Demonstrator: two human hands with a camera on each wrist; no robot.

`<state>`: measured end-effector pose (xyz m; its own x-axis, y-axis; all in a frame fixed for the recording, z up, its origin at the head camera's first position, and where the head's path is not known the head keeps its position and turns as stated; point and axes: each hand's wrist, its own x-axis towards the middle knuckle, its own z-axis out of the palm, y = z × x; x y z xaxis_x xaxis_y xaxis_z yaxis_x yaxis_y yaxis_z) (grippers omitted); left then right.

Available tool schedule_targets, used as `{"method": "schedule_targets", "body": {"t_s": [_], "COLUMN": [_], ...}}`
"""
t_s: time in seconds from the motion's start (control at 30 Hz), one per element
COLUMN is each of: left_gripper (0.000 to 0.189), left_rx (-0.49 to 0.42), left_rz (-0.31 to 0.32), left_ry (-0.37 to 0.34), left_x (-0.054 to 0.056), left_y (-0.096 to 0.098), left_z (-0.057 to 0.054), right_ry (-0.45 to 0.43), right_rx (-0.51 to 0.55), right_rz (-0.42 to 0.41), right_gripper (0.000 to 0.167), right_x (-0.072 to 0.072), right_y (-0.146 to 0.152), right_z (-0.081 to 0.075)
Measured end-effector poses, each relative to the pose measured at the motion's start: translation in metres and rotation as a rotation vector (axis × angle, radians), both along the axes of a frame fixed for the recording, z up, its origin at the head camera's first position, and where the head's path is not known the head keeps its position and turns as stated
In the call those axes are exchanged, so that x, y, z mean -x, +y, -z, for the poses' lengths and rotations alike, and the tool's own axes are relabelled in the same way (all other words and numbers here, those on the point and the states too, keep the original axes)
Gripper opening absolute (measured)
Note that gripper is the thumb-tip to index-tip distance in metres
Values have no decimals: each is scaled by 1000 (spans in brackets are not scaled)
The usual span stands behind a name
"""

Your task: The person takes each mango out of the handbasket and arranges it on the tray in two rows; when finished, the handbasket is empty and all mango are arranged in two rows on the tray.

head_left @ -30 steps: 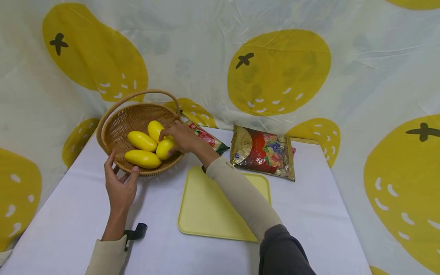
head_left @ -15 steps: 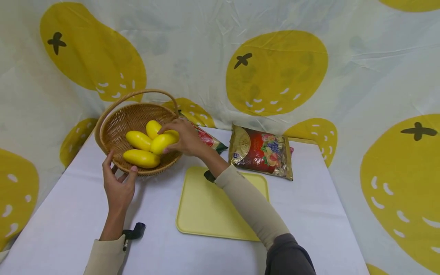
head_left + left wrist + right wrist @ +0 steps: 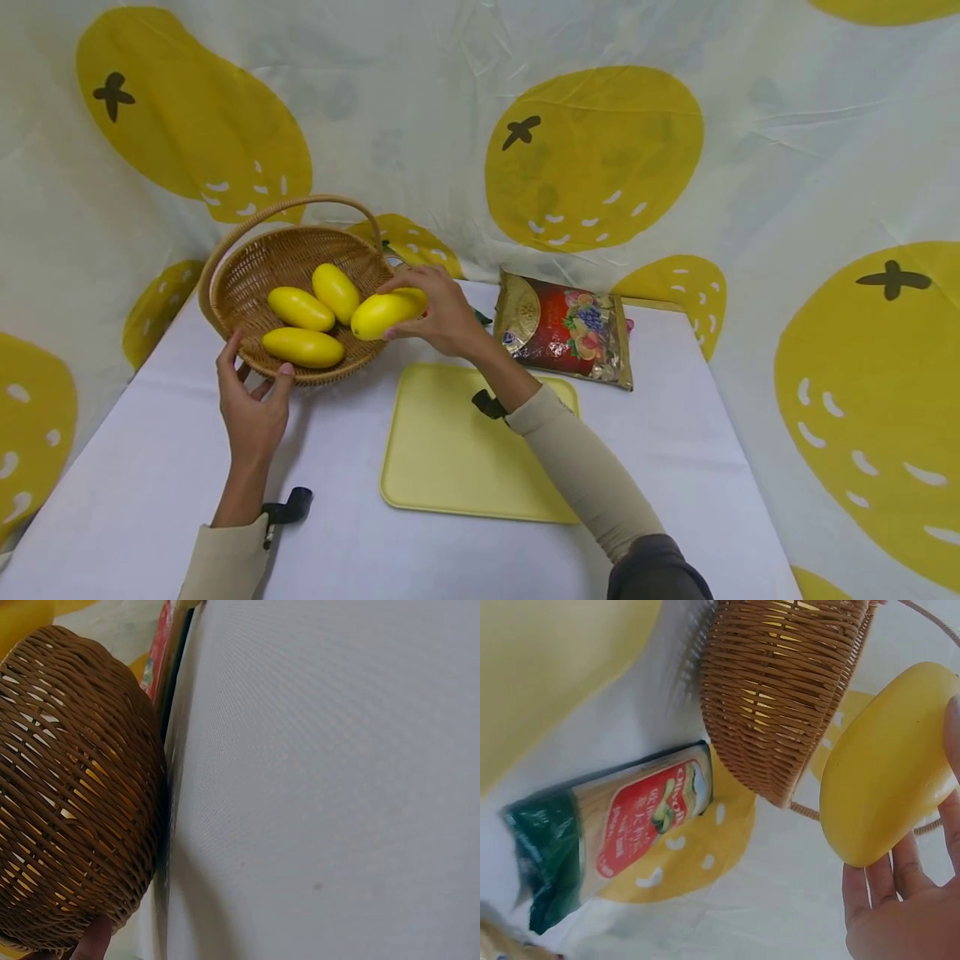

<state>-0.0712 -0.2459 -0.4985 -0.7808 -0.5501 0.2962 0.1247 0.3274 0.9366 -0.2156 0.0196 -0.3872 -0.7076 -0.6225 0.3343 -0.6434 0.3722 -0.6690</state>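
Mango [image 3: 386, 314], yellow, one: held raised at the right side of the wicker basket [image 3: 307, 248], right hand [image 3: 446, 317] with fingers curled round it, covering its far end.
Mangoes inside basket [image 3: 301, 309], three.
Left hand [image 3: 253, 410]: fingers gripping near rim, undersides hidden.
Green-ended packet [image 3: 649, 825], red label: nearly covered in head view.
Yellow tray [image 3: 427, 450]: partly under right sleeve [image 3: 588, 471].
Pink item [image 3: 629, 325], behind gold-and-red bag [image 3: 566, 329]: unidentifiable.
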Motion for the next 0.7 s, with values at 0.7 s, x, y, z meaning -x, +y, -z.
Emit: {"method": "schedule_targets", "body": {"t_s": [0.7], "left_gripper": [81], "left_rx": [25], "left_rz": [-7], "left_ry": [-17], "left_x": [1], "left_y": [0], "left_z": [1], "right_ry": [-128], "right_rx": [-76], "right_rz": [158], "right_gripper": [50], "right_x": [-39], "right_y": [51], "right_z": [57]}}
